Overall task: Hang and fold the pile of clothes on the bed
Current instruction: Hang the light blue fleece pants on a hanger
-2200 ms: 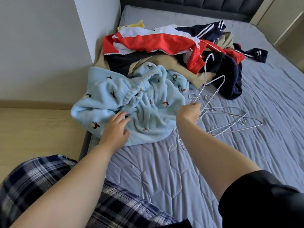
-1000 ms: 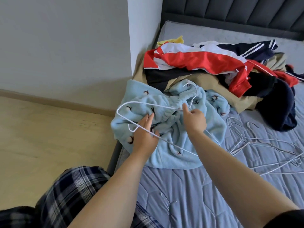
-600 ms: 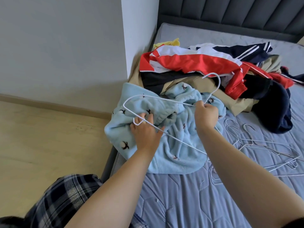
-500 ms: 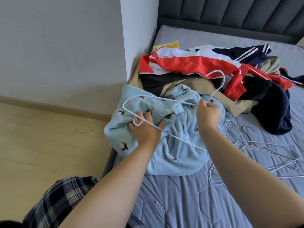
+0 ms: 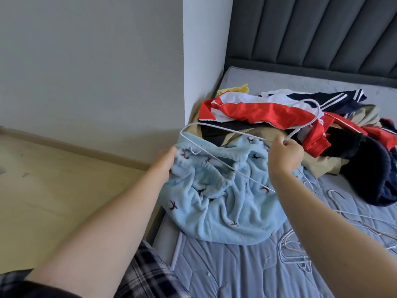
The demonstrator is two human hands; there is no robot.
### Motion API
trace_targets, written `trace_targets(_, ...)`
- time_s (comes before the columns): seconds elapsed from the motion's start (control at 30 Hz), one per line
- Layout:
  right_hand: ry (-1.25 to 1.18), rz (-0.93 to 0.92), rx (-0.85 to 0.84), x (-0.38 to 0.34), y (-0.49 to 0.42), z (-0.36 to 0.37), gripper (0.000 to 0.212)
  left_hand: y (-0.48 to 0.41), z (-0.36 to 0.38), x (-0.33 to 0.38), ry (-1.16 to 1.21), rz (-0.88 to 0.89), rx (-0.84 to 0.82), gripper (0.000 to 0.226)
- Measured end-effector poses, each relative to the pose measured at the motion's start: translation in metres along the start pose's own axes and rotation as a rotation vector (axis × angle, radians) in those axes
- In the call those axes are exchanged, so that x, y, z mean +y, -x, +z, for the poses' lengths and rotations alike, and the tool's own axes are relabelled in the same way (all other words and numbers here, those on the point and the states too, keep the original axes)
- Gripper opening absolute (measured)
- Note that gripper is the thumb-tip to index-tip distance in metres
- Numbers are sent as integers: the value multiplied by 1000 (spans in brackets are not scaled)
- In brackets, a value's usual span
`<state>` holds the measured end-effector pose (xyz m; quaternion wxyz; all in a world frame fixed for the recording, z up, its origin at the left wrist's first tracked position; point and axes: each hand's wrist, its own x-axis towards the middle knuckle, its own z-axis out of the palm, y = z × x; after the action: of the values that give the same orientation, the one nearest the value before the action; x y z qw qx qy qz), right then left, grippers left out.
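Progress looks slight. No garment in view is hung or folded, and the pile of red, white, navy and tan clothes lies heaped in the upper right of the frame, against the wall corner. Spare hangers lie loose on the bed at the right edge and lower right. The step in hand seems to be fitting the first piece, a pale blue fleece, onto a hanger, so nearly all the work is left.

The fleece sits bunched at centre frame, on the near edge of the bed and in front of the pile, its gathered waistband turned upward. The left hand grips the waistband at the fleece's left side, with its fingers buried in the cloth. The right hand, at the fleece's upper right, is closed in a pinch on the neck of the hanger just below the hook. The hook rises toward the pile behind.

The hanger is tilted across the top of the fleece between the hands. Its left shoulder juts out above the left hand, and its lower bar crosses the waistband. Whether that bar is inside the opening cannot be told.
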<state>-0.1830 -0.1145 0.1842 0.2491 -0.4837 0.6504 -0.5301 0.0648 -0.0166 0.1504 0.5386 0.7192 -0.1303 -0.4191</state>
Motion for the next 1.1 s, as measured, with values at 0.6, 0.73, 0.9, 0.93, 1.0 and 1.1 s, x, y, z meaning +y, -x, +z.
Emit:
trace_targets(0.6, 130, -276, -219, -32, 65, 12, 43, 70, -51, 44, -450, 729, 239, 20)
trace_targets(0.73, 140, -506, -276, -43, 75, 17, 43, 74, -57, 31, -531, 753, 215, 12)
trace_targets(0.9, 149, -884, -448, -67, 90, 29, 47, 68, -63, 6, -532, 742, 258, 13)
trace_targets(0.93, 213, -898, -491, -70, 91, 34, 45, 67, -64, 1, -525, 767, 258, 14)
trace_targets(1.0, 388, -840, -568, -73, 95, 45, 43, 66, -62, -5, -519, 836, 233, 15)
trace_targets(1.1, 471, -644, -577, -74, 102, 60, 38, 65, -56, -13, -493, 922, 148, 17)
